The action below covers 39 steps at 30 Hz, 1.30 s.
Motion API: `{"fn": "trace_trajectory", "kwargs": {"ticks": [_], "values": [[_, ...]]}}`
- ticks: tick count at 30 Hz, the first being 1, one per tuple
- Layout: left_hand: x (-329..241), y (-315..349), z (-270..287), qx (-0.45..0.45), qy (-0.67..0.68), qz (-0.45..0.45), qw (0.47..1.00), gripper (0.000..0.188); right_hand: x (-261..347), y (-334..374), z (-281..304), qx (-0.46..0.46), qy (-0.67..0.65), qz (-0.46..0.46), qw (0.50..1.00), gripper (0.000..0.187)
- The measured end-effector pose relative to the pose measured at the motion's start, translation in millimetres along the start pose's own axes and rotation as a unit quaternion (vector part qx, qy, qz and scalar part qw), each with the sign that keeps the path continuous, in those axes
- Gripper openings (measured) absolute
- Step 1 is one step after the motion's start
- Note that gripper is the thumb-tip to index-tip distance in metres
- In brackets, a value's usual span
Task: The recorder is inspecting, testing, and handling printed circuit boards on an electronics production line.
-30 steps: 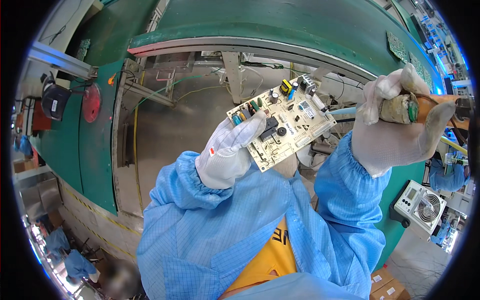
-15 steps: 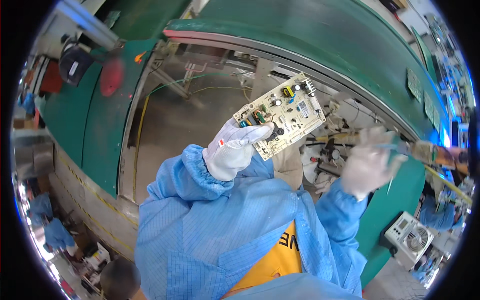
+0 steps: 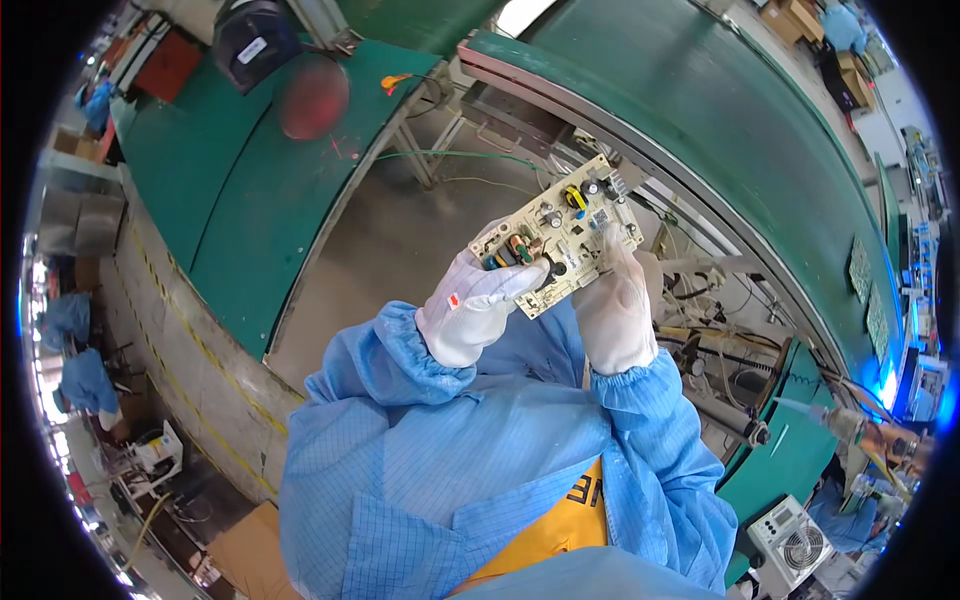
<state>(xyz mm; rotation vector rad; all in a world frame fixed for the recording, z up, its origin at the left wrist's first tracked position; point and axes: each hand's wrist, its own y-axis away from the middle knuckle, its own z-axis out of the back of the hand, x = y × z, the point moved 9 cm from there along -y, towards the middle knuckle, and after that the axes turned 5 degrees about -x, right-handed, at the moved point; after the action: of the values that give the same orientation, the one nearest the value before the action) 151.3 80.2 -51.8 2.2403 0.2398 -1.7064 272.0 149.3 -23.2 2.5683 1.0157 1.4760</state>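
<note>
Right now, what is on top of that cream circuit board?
The circuit board carries a yellow-and-black component, a round black part and a grey finned part, among others. The left hand and right hand cover parts of its face; what lies beneath them is hidden.

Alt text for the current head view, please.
A white-gloved left hand and white-gloved right hand hold a cream circuit board crowded with components, in front of a blue coat. A green worktop lies at left, a long green surface spans upper right, and a white fan-grilled box stands at lower right.
</note>
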Motion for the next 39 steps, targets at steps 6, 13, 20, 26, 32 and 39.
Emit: {"fn": "trace_trajectory", "kwargs": {"ticks": [6, 13, 20, 26, 32, 39], "values": [[-31.4, 7.1, 20.1, -0.039, -0.023, -0.064, 0.997, 0.034, 18.2, -7.9, -31.9, -0.032, 0.447, 0.228, 0.864, 0.052], [-55.2, 9.2, 44.6, -0.075, -0.056, -0.139, 0.986, 0.041, -1.9, -27.3, -55.8, -0.004, 0.626, 0.287, 0.725, 0.049], [-93.0, 23.0, 80.4, -0.128, -0.212, -0.322, 0.914, 0.025, -16.7, -52.1, -104.4, 0.052, 0.624, 0.277, 0.729, 0.052], [-126.4, 42.1, 111.7, -0.202, -0.333, -0.410, 0.825, 0.028, -21.2, -56.5, -167.3, 0.109, 0.598, 0.337, 0.719, 0.050], [-149.8, 60.7, 140.4, -0.250, -0.396, -0.445, 0.763, 0.027, -47.7, -79.4, -200.0, 0.132, 0.571, 0.281, 0.760, 0.039], [-112.7, 44.8, 193.1, -0.281, -0.095, -0.219, 0.930, 0.028, -89.5, -108.1, -214.2, 0.141, 0.249, 0.081, 0.955, 0.040]]}}
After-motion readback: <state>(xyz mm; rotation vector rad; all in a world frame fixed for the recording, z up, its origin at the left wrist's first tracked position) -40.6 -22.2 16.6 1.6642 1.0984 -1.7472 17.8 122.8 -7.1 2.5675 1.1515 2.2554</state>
